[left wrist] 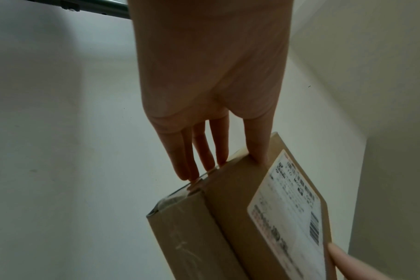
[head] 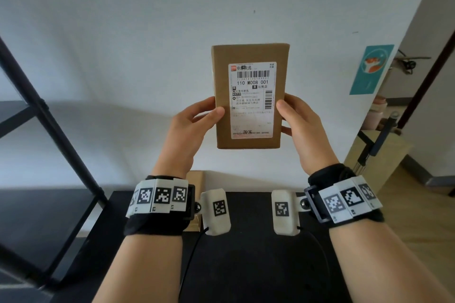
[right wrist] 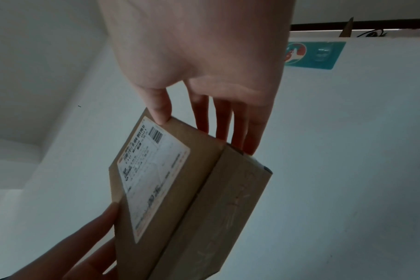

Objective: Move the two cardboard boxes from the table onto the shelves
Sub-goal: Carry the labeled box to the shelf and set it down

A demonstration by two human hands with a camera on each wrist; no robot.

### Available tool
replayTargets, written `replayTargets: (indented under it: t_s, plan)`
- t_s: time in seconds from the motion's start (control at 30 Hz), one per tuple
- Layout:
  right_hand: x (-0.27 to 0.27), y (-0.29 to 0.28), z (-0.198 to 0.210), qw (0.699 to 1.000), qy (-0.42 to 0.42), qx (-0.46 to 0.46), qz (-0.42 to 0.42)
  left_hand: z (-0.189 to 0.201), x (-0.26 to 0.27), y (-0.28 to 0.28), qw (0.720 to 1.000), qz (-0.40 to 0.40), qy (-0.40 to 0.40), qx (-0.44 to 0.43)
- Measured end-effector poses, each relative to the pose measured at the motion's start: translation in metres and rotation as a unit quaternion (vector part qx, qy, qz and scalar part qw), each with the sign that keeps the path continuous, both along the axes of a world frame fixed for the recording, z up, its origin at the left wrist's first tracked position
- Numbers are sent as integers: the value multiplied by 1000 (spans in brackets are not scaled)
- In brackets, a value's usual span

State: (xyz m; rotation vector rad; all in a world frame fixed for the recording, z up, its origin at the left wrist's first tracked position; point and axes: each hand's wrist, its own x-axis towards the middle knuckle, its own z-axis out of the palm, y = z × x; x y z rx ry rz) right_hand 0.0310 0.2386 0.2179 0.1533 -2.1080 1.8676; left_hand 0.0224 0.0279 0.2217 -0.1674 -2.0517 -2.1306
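Both hands — left hand (head: 190, 128), right hand (head: 299, 123) — clasp the labelled box (head: 248, 96) aloft; shelves (head: 14, 115) not reached — second box (head: 195, 181) waits at the table's (head: 246, 253) far edge.

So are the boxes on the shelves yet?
Not yet. Nothing looks shelved: the black shelves on the left show no box. In hand: the left hand and right hand hold one labelled cardboard box up in the air. Left: shelving it, then the second box peeking out behind the left wrist.
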Motion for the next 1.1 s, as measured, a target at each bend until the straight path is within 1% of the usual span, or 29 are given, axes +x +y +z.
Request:
replayTargets:
  t_s: [0.2, 0.33, 0.47, 0.73, 0.93, 1.1]
  plan:
    - [3, -3, 0, 999, -5, 22, -27, 1, 1, 2, 999, 34, -3, 3]
    - [7, -8, -2, 999, -23, 35, -33, 0, 3, -1, 999, 49, -2, -22]
    - [9, -13, -4, 998, -37, 47, -35, 0, 6, -6, 998, 52, -8, -39]
    - [15, -21, -6, 997, -49, 44, -35, -1, 19, -13, 998, 47, -31, -32]
    - [21, -35, -10, 998, -48, 44, -16, -5, 32, -24, 997, 55, -43, -32]
    - [28, -54, -19, 997, -54, 50, 21, -10, 50, -43, 995, 82, -46, -18]
